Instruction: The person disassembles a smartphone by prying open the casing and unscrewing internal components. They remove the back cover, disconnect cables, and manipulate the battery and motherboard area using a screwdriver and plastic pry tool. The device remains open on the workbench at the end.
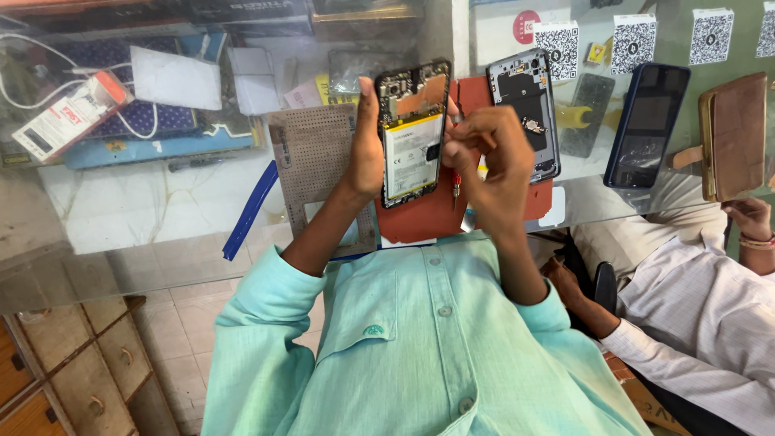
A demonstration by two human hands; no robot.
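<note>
My left hand (365,137) grips an opened phone (412,129) by its left edge, holding it upright above a glass counter; the phone's back is off, showing a white battery and circuit parts. My right hand (488,165) is closed around a small screwdriver (456,184) with a red handle, its fingers touching the phone's right edge near the middle. A red mat (432,214) lies under both hands.
A grey phone back frame (529,105) lies on the mat's right. A dark blue phone (646,125) and a brown wallet case (735,133) lie further right. A perforated grey plate (311,149) and blue strip (250,210) lie left. Another person's sleeve (694,299) is at right.
</note>
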